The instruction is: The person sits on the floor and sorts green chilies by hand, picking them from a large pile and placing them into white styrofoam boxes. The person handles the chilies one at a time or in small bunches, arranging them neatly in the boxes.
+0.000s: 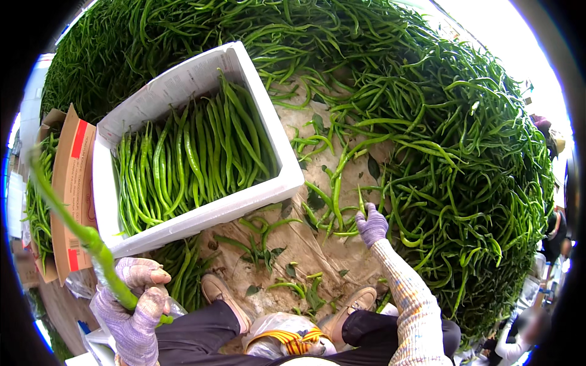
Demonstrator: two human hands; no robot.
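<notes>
In a worn lilac knit glove, my left hand grips a long green chili pepper near its lower end, close to the camera. My right hand, gloved alike, pinches a slim green pepper above the loose peppers on the ground sheet. A white foam box stands tilted in view at the left of centre, lined with printed paper. Long green peppers lie side by side in it. A large heap of green peppers curves around the back and right.
A cardboard box with peppers stands left of the foam box. Loose peppers and leaves lie on the dirty sheet around my shoes. A plastic bag with a striped ribbon sits between my legs. Another person is at the lower right.
</notes>
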